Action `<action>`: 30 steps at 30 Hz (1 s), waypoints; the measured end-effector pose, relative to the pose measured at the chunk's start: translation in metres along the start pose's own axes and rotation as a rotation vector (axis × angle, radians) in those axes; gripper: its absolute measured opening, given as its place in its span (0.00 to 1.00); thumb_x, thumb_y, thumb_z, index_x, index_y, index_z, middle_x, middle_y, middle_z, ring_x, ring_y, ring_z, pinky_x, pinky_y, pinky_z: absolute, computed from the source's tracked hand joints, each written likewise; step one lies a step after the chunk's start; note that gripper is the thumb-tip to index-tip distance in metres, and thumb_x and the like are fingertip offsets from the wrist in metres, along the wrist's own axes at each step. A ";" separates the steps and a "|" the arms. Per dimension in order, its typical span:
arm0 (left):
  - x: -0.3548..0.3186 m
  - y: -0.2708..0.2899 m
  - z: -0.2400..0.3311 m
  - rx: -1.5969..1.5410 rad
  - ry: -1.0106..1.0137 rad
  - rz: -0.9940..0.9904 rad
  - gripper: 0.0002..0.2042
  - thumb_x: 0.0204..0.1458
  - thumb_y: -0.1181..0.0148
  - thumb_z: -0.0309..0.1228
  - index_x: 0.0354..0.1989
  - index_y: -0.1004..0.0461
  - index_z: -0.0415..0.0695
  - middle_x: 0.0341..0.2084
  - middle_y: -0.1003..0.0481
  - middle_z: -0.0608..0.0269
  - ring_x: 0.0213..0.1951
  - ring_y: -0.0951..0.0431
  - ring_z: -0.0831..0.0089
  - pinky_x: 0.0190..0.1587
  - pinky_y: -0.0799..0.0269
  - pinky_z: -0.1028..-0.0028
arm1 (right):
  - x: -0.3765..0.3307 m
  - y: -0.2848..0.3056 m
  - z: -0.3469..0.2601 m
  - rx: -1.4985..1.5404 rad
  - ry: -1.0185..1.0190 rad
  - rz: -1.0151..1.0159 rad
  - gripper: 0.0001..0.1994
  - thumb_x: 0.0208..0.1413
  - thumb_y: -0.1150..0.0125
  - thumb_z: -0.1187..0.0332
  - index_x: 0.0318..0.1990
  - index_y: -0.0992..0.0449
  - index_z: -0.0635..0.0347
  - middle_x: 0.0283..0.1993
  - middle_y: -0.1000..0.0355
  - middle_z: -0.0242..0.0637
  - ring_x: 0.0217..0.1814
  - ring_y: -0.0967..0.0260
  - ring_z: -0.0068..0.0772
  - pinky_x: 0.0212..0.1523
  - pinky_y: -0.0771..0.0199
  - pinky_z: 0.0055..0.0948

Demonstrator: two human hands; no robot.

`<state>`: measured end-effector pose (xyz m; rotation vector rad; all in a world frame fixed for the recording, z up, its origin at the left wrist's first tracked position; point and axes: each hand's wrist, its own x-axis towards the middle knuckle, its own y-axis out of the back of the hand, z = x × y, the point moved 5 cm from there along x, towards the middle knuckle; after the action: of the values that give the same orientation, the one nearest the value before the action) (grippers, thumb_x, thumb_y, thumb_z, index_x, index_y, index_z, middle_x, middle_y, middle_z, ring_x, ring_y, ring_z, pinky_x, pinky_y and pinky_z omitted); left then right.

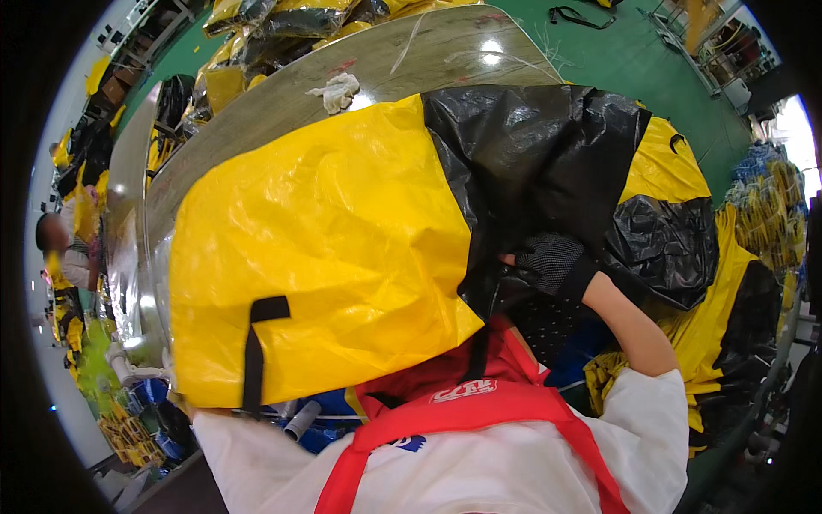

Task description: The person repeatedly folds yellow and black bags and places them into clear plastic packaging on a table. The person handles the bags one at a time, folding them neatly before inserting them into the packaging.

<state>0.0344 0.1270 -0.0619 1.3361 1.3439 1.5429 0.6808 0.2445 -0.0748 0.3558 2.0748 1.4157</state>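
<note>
A large yellow and black bag [317, 248] of shiny coated fabric lies spread in front of me, partly over the table. Its left part is yellow, and a black strap [254, 360] hangs near the lower left edge. The right part is black and creased. My right hand [552, 264], in a black dotted glove with a bare fingertip showing, is closed on the black fabric near the bag's lower edge. My left arm passes behind the yellow part at the lower left, and that hand is hidden by the bag.
Behind the bag is a glossy table [454, 43] with a crumpled white cloth [336, 92]. Wrapped yellow and black bags [282, 21] are piled at its far side. More yellow and black bags [659, 231] lie to the right. Another person [64, 231] is at the far left.
</note>
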 end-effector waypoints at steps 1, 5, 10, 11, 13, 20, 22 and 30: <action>-0.023 0.021 -0.055 0.083 0.093 0.056 0.24 0.56 0.52 0.35 0.61 0.43 0.43 0.60 0.42 0.53 0.62 0.45 0.58 0.62 0.50 0.66 | -0.003 -0.001 -0.001 0.009 0.045 0.075 0.17 0.52 0.50 0.57 0.50 0.28 0.42 0.37 0.28 0.44 0.41 0.31 0.44 0.40 0.30 0.39; -0.008 0.084 -0.022 -0.236 0.041 0.113 0.24 0.56 0.52 0.30 0.61 0.45 0.40 0.60 0.42 0.51 0.62 0.44 0.58 0.62 0.47 0.67 | -0.018 0.059 -0.026 -0.250 0.001 -0.250 0.26 0.42 0.42 0.45 0.48 0.26 0.47 0.43 0.29 0.48 0.51 0.35 0.46 0.51 0.35 0.41; 0.029 0.116 0.329 -0.225 -0.695 -0.144 0.28 0.49 0.46 0.46 0.59 0.39 0.49 0.58 0.39 0.53 0.61 0.45 0.51 0.65 0.61 0.54 | 0.014 0.152 0.020 -0.378 -0.277 0.770 0.35 0.41 0.40 0.40 0.56 0.34 0.47 0.54 0.37 0.48 0.58 0.42 0.49 0.58 0.48 0.49; 0.025 0.096 0.348 -0.193 -0.736 -0.150 0.29 0.49 0.49 0.51 0.58 0.37 0.53 0.58 0.39 0.54 0.62 0.47 0.51 0.64 0.65 0.50 | 0.031 0.121 0.057 -0.477 -0.471 0.591 0.40 0.42 0.44 0.36 0.63 0.43 0.40 0.64 0.52 0.48 0.68 0.60 0.53 0.65 0.68 0.54; 0.007 0.060 0.347 -0.180 -0.689 -0.236 0.33 0.42 0.44 0.54 0.58 0.38 0.53 0.59 0.40 0.55 0.63 0.50 0.49 0.63 0.69 0.44 | 0.036 0.050 0.130 -0.377 -0.437 0.627 0.41 0.42 0.48 0.34 0.64 0.47 0.39 0.67 0.57 0.48 0.70 0.66 0.54 0.66 0.76 0.54; -0.090 -0.001 0.269 -0.109 -0.446 -0.383 0.43 0.32 0.37 0.57 0.61 0.42 0.55 0.62 0.48 0.49 0.65 0.58 0.44 0.61 0.74 0.40 | 0.033 0.035 0.147 -0.314 -0.432 0.637 0.38 0.43 0.45 0.38 0.63 0.44 0.36 0.67 0.57 0.51 0.69 0.64 0.55 0.66 0.72 0.55; -0.099 0.005 0.262 -0.085 -0.420 -0.371 0.43 0.32 0.37 0.57 0.61 0.42 0.54 0.63 0.48 0.49 0.65 0.58 0.44 0.61 0.73 0.40 | 0.027 0.070 0.089 -0.467 -0.530 0.534 0.37 0.45 0.43 0.44 0.63 0.43 0.44 0.66 0.53 0.51 0.68 0.60 0.54 0.66 0.67 0.51; -0.061 0.035 0.271 -0.010 -0.607 -0.528 0.31 0.40 0.38 0.48 0.54 0.33 0.51 0.53 0.34 0.50 0.55 0.37 0.48 0.56 0.41 0.59 | -0.010 -0.050 -0.065 -0.284 0.062 0.587 0.24 0.48 0.44 0.62 0.56 0.34 0.42 0.58 0.39 0.39 0.64 0.48 0.45 0.62 0.54 0.57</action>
<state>0.3147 0.1328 -0.0609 1.1798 1.1572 0.7097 0.6549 0.1707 -0.1002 0.8579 1.8524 2.0513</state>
